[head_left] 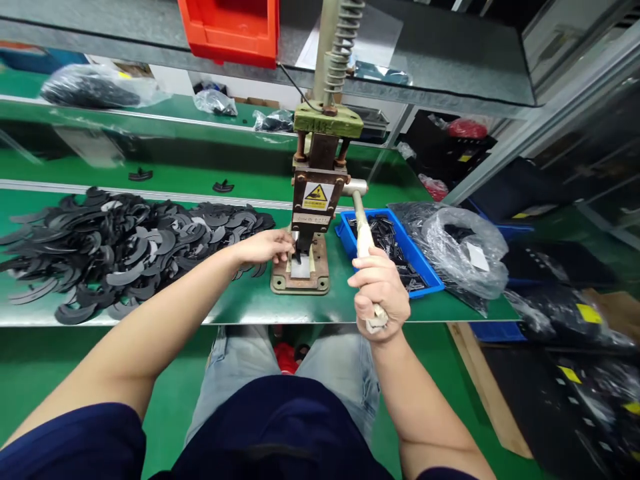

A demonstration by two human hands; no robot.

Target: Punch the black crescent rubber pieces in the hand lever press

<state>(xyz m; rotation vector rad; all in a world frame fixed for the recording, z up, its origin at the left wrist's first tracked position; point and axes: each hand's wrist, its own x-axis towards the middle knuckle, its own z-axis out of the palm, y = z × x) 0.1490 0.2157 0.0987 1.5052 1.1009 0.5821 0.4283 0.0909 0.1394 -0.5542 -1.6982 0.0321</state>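
Observation:
A hand-operated lever press [323, 150] stands on the green table, a yellow warning label on its front. My right hand [383, 293] is wrapped around its lever [363, 230], a bar covered in pale wrapping and angled down towards me. At the base of the press, my left hand [265, 247] has its fingertips pinched together on a small black plastic part [299, 257], under the ram. Part of that piece is hidden by the fingers. Below it a bright metal plate [301, 268] shows on the press base [280, 285].
A wide pile of curved black plastic pieces [135, 250] covers the table's left. Right of the press are a blue bin [430, 288] of small black parts and a clear plastic bag [460, 253]. An orange bin [233, 50] sits on the shelf above; two black pieces lie behind.

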